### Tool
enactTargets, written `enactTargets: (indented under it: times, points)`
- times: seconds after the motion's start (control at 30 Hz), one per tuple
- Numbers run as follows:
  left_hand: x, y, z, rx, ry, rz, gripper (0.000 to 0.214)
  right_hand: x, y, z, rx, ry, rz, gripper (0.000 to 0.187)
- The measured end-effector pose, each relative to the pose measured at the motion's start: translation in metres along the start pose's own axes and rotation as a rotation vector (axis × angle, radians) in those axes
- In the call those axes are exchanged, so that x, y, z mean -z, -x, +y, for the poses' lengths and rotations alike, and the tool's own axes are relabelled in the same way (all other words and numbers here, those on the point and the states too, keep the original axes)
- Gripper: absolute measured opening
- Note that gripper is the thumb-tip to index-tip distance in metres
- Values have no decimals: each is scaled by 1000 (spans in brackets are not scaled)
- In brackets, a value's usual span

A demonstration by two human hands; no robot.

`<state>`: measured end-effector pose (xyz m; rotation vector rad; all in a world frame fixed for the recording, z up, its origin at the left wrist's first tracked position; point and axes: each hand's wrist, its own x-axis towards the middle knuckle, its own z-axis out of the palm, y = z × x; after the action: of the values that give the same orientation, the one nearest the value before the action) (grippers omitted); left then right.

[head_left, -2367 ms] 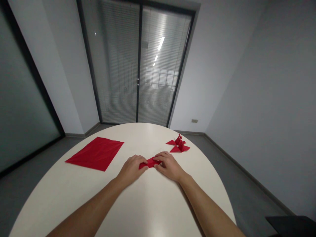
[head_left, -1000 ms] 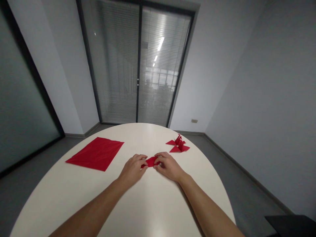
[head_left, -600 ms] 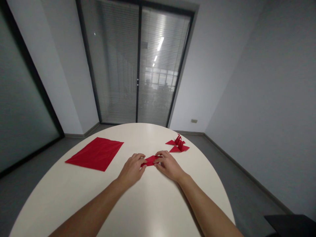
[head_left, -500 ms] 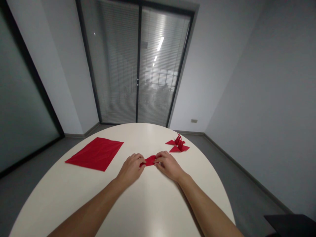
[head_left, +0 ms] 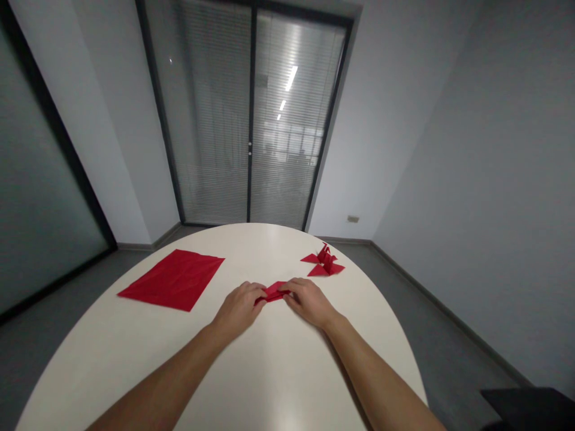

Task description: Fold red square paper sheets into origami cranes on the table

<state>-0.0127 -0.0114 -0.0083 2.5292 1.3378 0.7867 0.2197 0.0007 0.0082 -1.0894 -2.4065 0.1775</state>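
A small folded piece of red paper [head_left: 275, 291] lies between my hands near the middle of the white table [head_left: 265, 371]. My left hand [head_left: 241, 304] grips its left end with fingers closed. The right end is pinched by my right hand [head_left: 308, 300], whose fingers bend over the top edge. A crease runs along the paper between the two hands; its ends are hidden under my fingers.
Red folded-paper cranes [head_left: 324, 261] stand to the right, close to the table's far edge. On the left lies a large sheet of red paper [head_left: 173, 280] with creases. A dark object [head_left: 530, 407] shows at the lower right, off the table.
My fingers have shifted slightly on the folded paper, and a flap or crease now shows along it where it looked flatter before. The cranes and the sheet have stayed in place.
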Motion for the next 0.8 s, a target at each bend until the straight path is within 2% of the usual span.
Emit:
enactTargets:
  times: [0.23, 0.37, 0.57, 0.8]
  points:
    - [10, 4, 13, -155, -7, -62, 21, -9, 0, 9, 31, 17, 18, 35]
    - [8, 4, 6, -209, 36, -53, 35, -7, 2, 7, 58, -67, -18, 37]
    - [-2, 3, -10, -189, 101, -31, 36, -1, 1, -1, 74, -141, -43, 38]
    - [-1, 3, -12, -170, 194, -62, 29, -1, 1, 0, 74, -154, -19, 29]
